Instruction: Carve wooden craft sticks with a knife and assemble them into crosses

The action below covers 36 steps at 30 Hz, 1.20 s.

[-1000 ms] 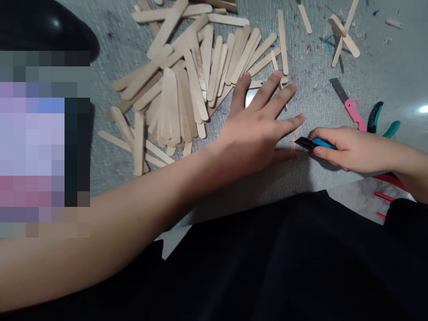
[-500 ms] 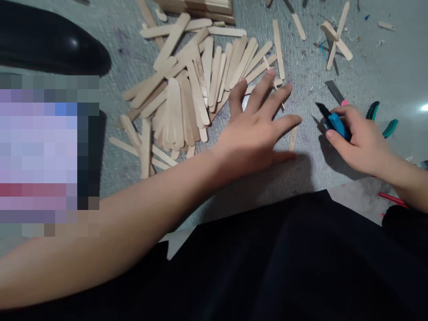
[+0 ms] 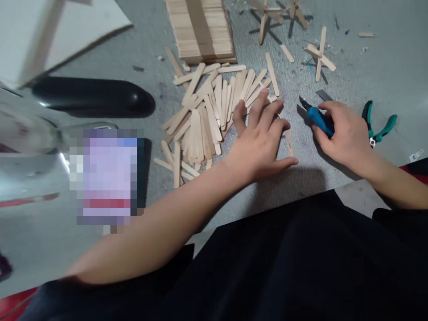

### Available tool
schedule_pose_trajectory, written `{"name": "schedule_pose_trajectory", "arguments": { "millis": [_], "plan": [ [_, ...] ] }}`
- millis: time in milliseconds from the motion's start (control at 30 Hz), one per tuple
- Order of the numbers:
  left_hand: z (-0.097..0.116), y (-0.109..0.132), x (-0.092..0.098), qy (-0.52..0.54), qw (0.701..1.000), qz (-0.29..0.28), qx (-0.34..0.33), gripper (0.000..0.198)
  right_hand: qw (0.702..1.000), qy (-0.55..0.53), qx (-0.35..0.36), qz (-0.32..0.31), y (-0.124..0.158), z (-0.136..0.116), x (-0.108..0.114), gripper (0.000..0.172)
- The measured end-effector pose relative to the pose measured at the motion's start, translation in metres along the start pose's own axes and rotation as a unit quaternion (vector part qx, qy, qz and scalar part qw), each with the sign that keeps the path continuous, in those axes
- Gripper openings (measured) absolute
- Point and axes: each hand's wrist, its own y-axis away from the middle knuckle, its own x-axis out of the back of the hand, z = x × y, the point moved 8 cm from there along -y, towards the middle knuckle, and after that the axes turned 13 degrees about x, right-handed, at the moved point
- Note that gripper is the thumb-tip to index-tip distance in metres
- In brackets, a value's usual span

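My left hand [image 3: 257, 145] is spread palm down at the right side of a pile of wooden craft sticks [image 3: 197, 138]. Its fingertips reach over the nearest sticks and grip nothing I can see. A short piece of stick [image 3: 290, 143] lies on the table by its thumb and forefinger. My right hand [image 3: 351, 133] is closed around blue-handled cutters [image 3: 317, 119], their dark jaws pointing up and left. Just beyond its fingers a flat grey blade [image 3: 323, 94] rests on the table, partly hidden by the hand.
Green-handled pliers [image 3: 389, 127] lie right of my right hand. Crossed stick pieces [image 3: 320, 55] stand farther back. A thick banded bundle of sticks [image 3: 179, 33] sits behind the pile. To the left are a long black object [image 3: 96, 99] and a blurred-out rectangular item [image 3: 110, 174].
The view has shifted, bringing more of the left side and back of the table into sight. My left fingers have drawn somewhat closer together. My right hand still holds the cutters.
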Motion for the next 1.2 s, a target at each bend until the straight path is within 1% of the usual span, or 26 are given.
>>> {"name": "schedule_pose_trajectory", "arguments": {
  "millis": [67,200,267,333,400,467,533,567,667,733,800,867,933,1000,1033,1100,1200],
  "plan": [
    [-0.002,0.000,-0.001,0.001,1.000,0.007,0.003,0.081,1.000,-0.028,-0.003,0.010,0.002,-0.004,0.004,0.045],
    [-0.006,0.000,0.002,0.007,0.998,0.056,0.009,0.090,0.995,-0.089,-0.023,0.026,0.008,-0.010,0.010,0.044],
    [-0.005,0.000,0.004,0.025,0.997,0.079,0.000,0.089,0.992,-0.116,-0.030,0.031,0.010,-0.011,0.009,0.044],
    [-0.004,0.001,0.007,0.061,0.994,0.090,-0.010,0.083,0.991,-0.125,-0.028,0.035,0.007,-0.008,0.007,0.043],
    [-0.004,0.001,0.006,0.118,0.990,0.076,-0.009,0.073,0.992,-0.122,-0.020,0.037,0.000,-0.004,0.006,0.042],
    [-0.004,0.002,0.002,0.191,0.981,0.035,0.006,0.065,0.991,-0.127,-0.013,0.029,-0.010,0.000,0.006,0.040],
    [-0.005,0.001,-0.001,0.277,0.960,0.009,0.030,0.061,0.990,-0.142,-0.005,0.014,-0.022,0.001,0.007,0.040],
    [-0.007,0.000,0.000,0.320,0.946,0.008,0.047,0.056,0.988,-0.151,0.000,0.007,-0.029,0.000,0.007,0.039],
    [-0.012,-0.004,0.006,0.429,0.897,0.026,0.102,0.036,0.984,-0.177,0.026,0.002,-0.049,-0.008,0.010,0.038],
    [-0.015,-0.006,0.009,0.484,0.865,0.027,0.131,0.033,0.978,-0.202,0.058,0.001,-0.061,-0.016,0.009,0.039],
    [-0.017,-0.008,0.011,0.524,0.838,0.023,0.148,0.044,0.970,-0.220,0.102,-0.003,-0.072,-0.022,0.008,0.041],
    [-0.019,-0.009,0.010,0.550,0.820,0.020,0.156,0.064,0.964,-0.221,0.149,-0.005,-0.077,-0.025,0.009,0.045],
    [-0.022,-0.008,0.008,0.573,0.805,0.018,0.154,0.085,0.960,-0.204,0.192,-0.009,-0.077,-0.023,0.012,0.049],
    [-0.022,-0.007,0.003,0.598,0.788,0.004,0.144,0.100,0.959,-0.182,0.218,-0.025,-0.073,-0.017,0.012,0.052],
    [-0.022,-0.006,0.001,0.611,0.780,-0.007,0.136,0.104,0.959,-0.168,0.224,-0.038,-0.070,-0.014,0.011,0.053],
    [-0.019,-0.004,-0.004,0.628,0.768,-0.034,0.122,0.105,0.961,-0.133,0.233,-0.074,-0.065,-0.008,0.006,0.058],
    [-0.016,0.000,-0.007,0.631,0.765,-0.062,0.109,0.103,0.957,-0.072,0.256,-0.120,-0.059,-0.005,-0.003,0.069]
  ]
}}
